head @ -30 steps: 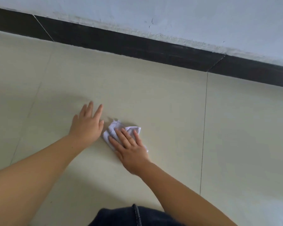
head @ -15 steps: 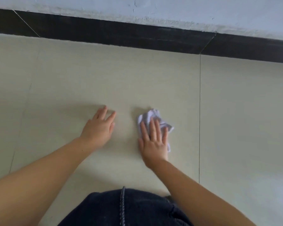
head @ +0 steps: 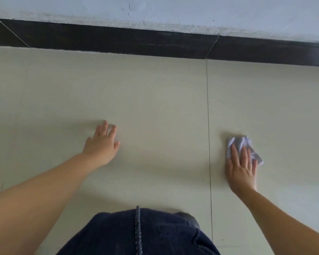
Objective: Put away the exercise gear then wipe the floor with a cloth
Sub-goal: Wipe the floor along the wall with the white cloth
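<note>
A crumpled white cloth [head: 237,142] lies on the cream tiled floor [head: 155,98], just right of a dark tile joint. My right hand [head: 242,168] presses flat on the cloth with straight fingers, covering its near half. My left hand [head: 102,144] rests flat on the bare floor well to the left, fingers spread, holding nothing. No exercise gear is in view.
A black skirting strip [head: 118,41] runs along the foot of a pale wall [head: 173,10] at the top. My knee in dark denim [head: 136,234] fills the bottom centre. A thin tile joint [head: 208,126] runs away from me between the hands.
My right hand has slid the cloth to the right, from beside my left hand to across the tile joint. My left hand has stayed planted on the floor.
</note>
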The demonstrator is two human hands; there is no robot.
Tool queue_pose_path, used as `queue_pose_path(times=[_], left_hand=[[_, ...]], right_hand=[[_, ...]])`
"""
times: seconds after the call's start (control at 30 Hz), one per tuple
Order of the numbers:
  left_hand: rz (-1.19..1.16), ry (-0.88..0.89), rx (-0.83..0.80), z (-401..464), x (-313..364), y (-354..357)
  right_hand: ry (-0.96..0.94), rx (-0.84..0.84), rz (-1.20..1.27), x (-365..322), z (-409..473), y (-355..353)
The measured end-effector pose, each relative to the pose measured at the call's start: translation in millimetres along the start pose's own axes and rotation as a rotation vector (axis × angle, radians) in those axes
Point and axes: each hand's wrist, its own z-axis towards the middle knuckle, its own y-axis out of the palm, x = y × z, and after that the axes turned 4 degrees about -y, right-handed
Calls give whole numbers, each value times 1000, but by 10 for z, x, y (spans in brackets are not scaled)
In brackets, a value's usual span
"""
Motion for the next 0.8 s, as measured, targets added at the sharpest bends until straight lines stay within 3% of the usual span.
queue_pose_path(times=[0.07, 0.13, 0.33, 0.4, 0.47, 0.53, 0.63, 0.73, 0.8], left_hand=[[-19, -33, 19, -11, 37, 13], [-39, -60, 26, -49, 115, 29], [-4, 22, 42, -270, 533, 194], [2, 33, 51, -320, 655, 253], [10, 23, 34, -351, 704, 294], [44, 23, 21, -353, 706, 323], [91, 9, -24, -348, 752, 343], [122, -37, -64, -344, 865, 371], [124, -61, -57, -325, 920, 402]], right_hand=[[260, 16, 122, -121, 65, -92], [328, 2, 142, -525, 30, -35], [-491, -12, -17, -1742, -668, 514], [-668, -56, -62, -1623, -636, 500], [-720, -104, -143, -1162, -500, 440], [-572, -60, -186, -502, -401, 351], [64, 1, 85, 296, -210, 39], [570, 63, 330, 226, 75, -206], [571, 130, 273, -239, 262, -134]])
